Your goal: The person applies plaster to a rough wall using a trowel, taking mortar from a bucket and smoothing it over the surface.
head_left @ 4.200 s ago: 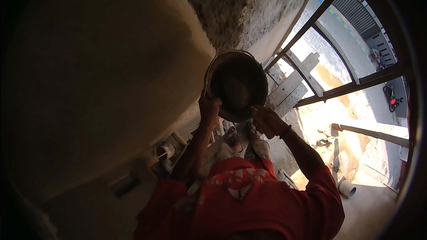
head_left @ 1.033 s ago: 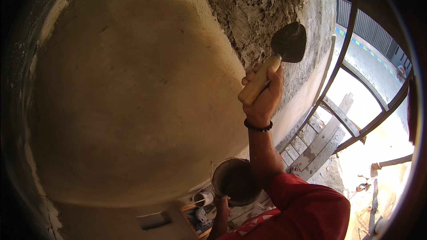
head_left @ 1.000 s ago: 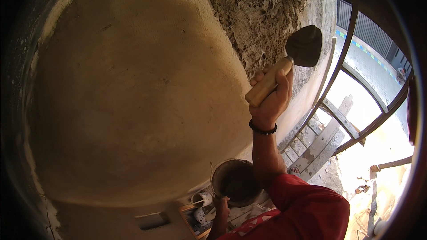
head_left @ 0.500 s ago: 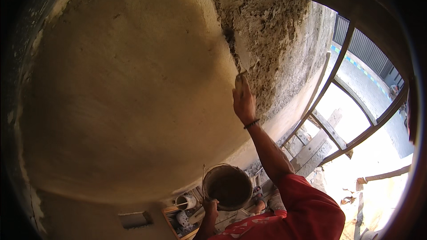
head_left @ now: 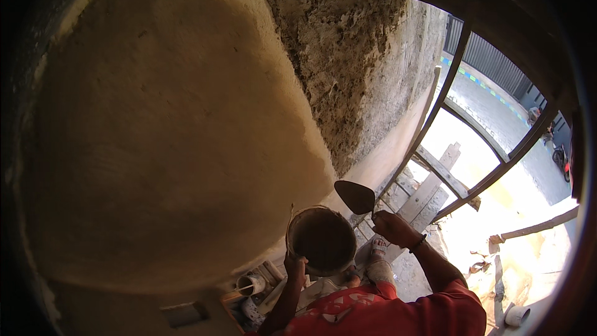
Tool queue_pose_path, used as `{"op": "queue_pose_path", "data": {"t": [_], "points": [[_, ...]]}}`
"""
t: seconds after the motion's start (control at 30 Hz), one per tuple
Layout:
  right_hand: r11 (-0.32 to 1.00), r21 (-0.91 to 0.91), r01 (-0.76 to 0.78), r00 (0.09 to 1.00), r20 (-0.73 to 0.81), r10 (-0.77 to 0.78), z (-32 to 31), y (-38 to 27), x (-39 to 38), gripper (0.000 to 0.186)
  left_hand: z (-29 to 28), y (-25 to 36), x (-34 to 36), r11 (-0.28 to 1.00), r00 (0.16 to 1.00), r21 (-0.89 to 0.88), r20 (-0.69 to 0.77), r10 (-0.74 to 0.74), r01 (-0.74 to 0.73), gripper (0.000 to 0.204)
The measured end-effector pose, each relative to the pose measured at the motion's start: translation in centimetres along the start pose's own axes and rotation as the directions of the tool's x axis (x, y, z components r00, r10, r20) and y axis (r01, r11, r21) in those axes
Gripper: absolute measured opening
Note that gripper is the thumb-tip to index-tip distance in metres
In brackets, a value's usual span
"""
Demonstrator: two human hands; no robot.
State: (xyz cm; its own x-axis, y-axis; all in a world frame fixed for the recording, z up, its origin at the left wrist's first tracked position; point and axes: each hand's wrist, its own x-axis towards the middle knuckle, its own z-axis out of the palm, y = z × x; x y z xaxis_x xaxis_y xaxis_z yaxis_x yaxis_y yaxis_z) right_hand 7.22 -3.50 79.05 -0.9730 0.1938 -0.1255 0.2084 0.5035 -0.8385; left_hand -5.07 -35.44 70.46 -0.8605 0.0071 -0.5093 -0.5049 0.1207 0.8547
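two hands (head_left: 296, 267) (head_left: 392, 229) hold one bucket (head_left: 290, 233), one trowel (head_left: 356, 198)

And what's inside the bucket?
Inside the bucket it looks dark brownish, too shadowy to tell what's there. The left hand covers a bit of the bucket's edge, and anything beneath that brown is hidden.

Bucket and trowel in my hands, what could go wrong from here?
Your left hand's grip is the only hold visible on the bucket, and it is at one side, so the bucket might tip if that slips. The trowel in your right hand's grip is close to the bucket and could knock it. A foot shows below the trowel in the picture, so a dropped tool might strike it.
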Motion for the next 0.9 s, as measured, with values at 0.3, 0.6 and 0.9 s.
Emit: {"op": "queue_pose_path", "data": {"t": [0.3,0.6,0.9], "points": [[0.658,-0.751,0.06,0.998,0.043,-0.041,-1.7,-1.3,2.0,0.017,8.2,8.8,-2.3,0.981,0.956,0.153,0.285,0.072,-0.119,0.078],[0.564,-0.78,0.271,0.963,0.223,-0.153,1.2,0.4,-1.0,0.037,13.1,10.7,-2.3,0.977,0.866,-0.016,0.462,0.194,-0.211,0.077],[0.419,-0.908,-0.007,0.998,-0.032,-0.053,-8.9,-3.6,-0.5,0.013,15.0,9.5,-2.7,0.912,0.818,0.178,0.528,0.228,-0.369,0.077]]}}
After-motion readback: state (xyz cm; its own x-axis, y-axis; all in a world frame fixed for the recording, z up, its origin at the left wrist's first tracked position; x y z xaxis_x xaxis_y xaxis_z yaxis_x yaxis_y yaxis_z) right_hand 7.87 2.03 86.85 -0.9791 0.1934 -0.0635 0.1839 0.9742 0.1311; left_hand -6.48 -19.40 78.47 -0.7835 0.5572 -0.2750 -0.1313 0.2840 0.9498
